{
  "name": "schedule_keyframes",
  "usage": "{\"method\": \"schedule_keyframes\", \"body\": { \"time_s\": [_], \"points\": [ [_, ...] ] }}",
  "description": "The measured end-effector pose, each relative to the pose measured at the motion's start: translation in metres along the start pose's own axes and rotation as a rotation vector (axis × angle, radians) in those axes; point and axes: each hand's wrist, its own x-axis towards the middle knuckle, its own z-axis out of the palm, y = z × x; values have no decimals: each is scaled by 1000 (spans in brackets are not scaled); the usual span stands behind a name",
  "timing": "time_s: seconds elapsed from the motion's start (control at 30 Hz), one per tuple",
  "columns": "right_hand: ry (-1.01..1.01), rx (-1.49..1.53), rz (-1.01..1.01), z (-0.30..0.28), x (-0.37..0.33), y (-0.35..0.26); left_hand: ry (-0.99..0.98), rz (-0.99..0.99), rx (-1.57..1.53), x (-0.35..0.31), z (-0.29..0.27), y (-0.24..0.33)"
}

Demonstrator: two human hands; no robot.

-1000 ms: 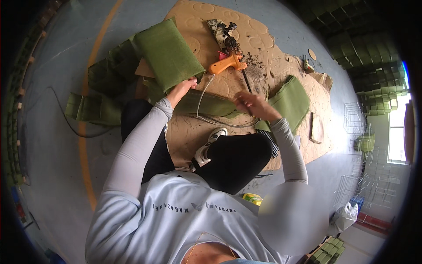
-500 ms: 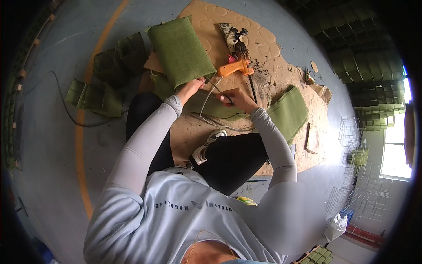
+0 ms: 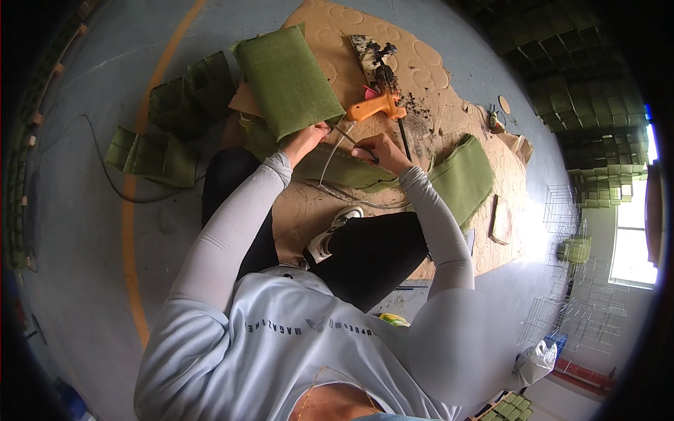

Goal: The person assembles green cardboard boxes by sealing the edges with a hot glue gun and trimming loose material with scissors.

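Note:
My left hand [image 3: 303, 143] is closed at the lower corner of a green fabric-covered block [image 3: 289, 83], its fingertips pinching the cloth edge there. In my right hand [image 3: 387, 152] is a pair of scissors [image 3: 345, 135]; the dark handle loop shows at the fingers and the blades point up and left to that same corner. An orange glue gun [image 3: 372, 107] lies just beyond my hands, its nozzle end covered in black residue. Below the hands a strip of green fabric [image 3: 344, 170] stretches across, with a thin pale cord [image 3: 327, 163] looping over it.
Flattened brown cardboard [image 3: 309, 217] covers the floor under the work. Green open boxes [image 3: 163, 160] stand at the left beside an orange floor line [image 3: 128, 245]. A folded green piece [image 3: 463, 174] lies at the right. Wire racks [image 3: 560, 210] and stacked green blocks [image 3: 586, 105] stand farther right.
The scissors and my right hand have shifted very slightly. My left hand remains at the block's corner.

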Motion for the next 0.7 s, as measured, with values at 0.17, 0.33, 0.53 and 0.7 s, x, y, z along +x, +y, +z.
{"method": "schedule_keyframes", "body": {
  "time_s": [0.17, 0.33, 0.53, 0.7],
  "points": [
    [-47, 31, -67, 2, 2, -6, -9, -25, 5, -1, -1, 2],
    [-46, 10, -74, -1, 4, -12, -20, 30, 74, 0, -1, 0],
    [-6, -42, -93, 0, 9, -9, -10, 39, 77, 0, -1, -1],
    [31, -124, -135, 0, 10, -3, 14, 31, 97, -5, 2, 5]
  ]
}}
